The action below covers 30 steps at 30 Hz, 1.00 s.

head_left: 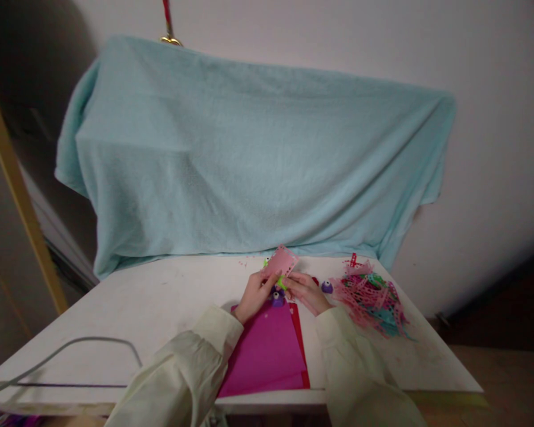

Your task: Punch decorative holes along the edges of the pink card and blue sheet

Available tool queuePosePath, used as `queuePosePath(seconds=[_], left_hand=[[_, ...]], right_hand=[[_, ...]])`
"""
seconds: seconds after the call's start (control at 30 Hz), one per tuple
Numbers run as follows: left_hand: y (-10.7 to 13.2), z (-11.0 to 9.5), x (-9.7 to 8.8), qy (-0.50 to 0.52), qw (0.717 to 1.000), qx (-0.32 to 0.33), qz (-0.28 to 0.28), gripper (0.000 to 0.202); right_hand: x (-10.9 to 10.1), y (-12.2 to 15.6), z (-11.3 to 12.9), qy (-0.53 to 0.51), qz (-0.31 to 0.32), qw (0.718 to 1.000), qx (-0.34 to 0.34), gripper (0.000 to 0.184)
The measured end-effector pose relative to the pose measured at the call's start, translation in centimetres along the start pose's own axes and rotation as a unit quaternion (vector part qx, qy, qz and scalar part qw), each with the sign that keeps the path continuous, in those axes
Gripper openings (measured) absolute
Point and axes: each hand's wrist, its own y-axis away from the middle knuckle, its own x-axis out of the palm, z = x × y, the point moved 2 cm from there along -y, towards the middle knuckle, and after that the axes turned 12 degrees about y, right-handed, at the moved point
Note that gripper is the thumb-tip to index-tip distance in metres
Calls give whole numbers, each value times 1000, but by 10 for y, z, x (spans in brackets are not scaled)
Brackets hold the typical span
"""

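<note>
Both my hands meet over the middle of the table. My left hand [257,295] is closed on a pink sheet of paper [281,260], which is tilted up and has small holes along its edges. My right hand [308,290] is closed on a small bright green craft punch [282,281] at the paper's lower edge. Fingers hide part of the punch. Just below them sits a purple craft punch [276,299] with a white round spot. Magenta paper [267,350] lies flat under my left wrist, over a red sheet [299,332].
To the right lies a loose heap of punched paper strips [371,296] in pink, red, green and teal. Another purple punch [326,287] stands beside it. A grey cable [93,339] arches over the table's left front. Light blue cloth [258,154] hangs behind the white table [160,302].
</note>
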Motion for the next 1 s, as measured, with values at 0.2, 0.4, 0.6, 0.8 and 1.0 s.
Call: queuePosePath(seconds=[0.2, 0.4, 0.6, 0.8, 1.0], left_hand=[[-1, -3, 0, -14, 999, -4, 29, 44], [0, 4, 0, 21, 999, -43, 20, 46], [0, 12, 0, 76, 993, -88, 34, 49], [-1, 13, -2, 72, 993, -90, 32, 50], [-2, 18, -2, 75, 993, -86, 27, 50]], right_hand=[[1, -1, -1, 4, 17, 1000, 10, 29], [0, 0, -2, -20, 27, 999, 19, 24], [-1, 0, -3, -33, 33, 999, 23, 24], [0, 0, -5, -31, 31, 999, 17, 25], [0, 0, -3, -28, 31, 999, 14, 28]])
